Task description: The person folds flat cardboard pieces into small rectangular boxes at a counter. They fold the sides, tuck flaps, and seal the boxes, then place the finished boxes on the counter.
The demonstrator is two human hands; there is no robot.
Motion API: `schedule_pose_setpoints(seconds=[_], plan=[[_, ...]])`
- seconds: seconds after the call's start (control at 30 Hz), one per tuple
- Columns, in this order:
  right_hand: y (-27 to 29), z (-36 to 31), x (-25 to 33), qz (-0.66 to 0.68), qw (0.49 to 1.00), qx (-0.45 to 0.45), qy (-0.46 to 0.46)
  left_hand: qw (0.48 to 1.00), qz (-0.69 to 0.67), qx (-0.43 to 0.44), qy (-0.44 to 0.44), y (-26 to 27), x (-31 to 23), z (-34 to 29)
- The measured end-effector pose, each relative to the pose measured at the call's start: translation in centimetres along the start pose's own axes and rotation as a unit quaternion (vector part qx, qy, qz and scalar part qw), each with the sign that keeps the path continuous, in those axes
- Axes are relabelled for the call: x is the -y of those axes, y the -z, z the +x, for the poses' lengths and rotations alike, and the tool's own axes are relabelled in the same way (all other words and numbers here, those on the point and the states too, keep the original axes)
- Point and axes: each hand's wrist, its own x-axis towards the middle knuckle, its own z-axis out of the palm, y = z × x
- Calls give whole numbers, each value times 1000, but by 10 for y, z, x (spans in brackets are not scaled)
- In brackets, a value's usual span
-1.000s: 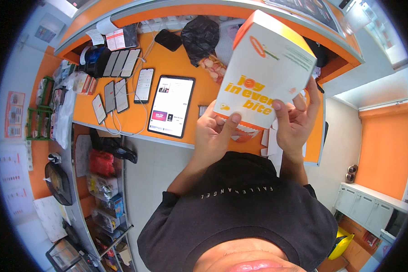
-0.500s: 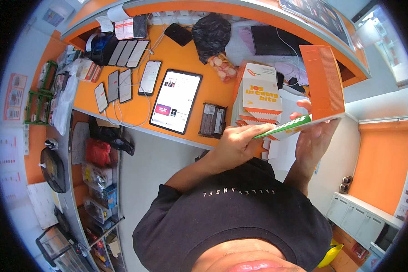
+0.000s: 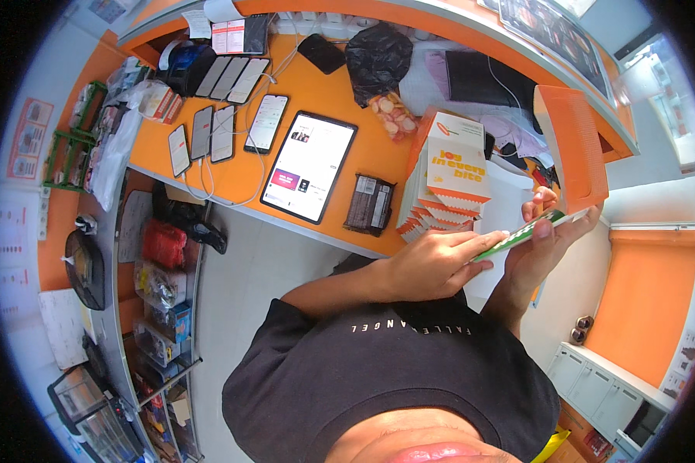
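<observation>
In front of my chest, to the right, I hold a folding cardboard carton (image 3: 571, 147) with an orange panel standing up and a green-and-white checked panel seen nearly edge-on. My left hand (image 3: 434, 264) pinches the checked panel's near left edge between thumb and fingers. Around the carton's lower right side wraps my right hand (image 3: 547, 245), its thumb on the checked panel and other fingertips showing behind it. Close beyond my left hand leans a stack of white-and-orange cartons (image 3: 452, 166) with zigzag edges. The carton's far side is hidden.
On the orange desk (image 3: 243, 189) lie a lit tablet (image 3: 309, 168), several phones (image 3: 266, 123) with white cables, and a dark wrapped packet (image 3: 370, 204). A black plastic bag (image 3: 377, 62) and a snack bag (image 3: 394, 116) sit farther back. Shelves (image 3: 162, 285) stand at left.
The carton and both hands have shifted right and slightly nearer. The checked panel is tilted more steeply, and my right thumb now shows on top of it. The whole view has turned slightly.
</observation>
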Motion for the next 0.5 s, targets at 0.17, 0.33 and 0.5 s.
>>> schedule_pose_setpoints(seconds=[0.17,0.33,0.5], plan=[[6,13,2,73,997,-12,-10,998,9,-30,-60,31,4,17],[5,23,7,66,998,10,-3,982,185,-4,-37,49,45,38],[-8,35,1,58,997,44,7,951,277,138,-4,18,95,20]])
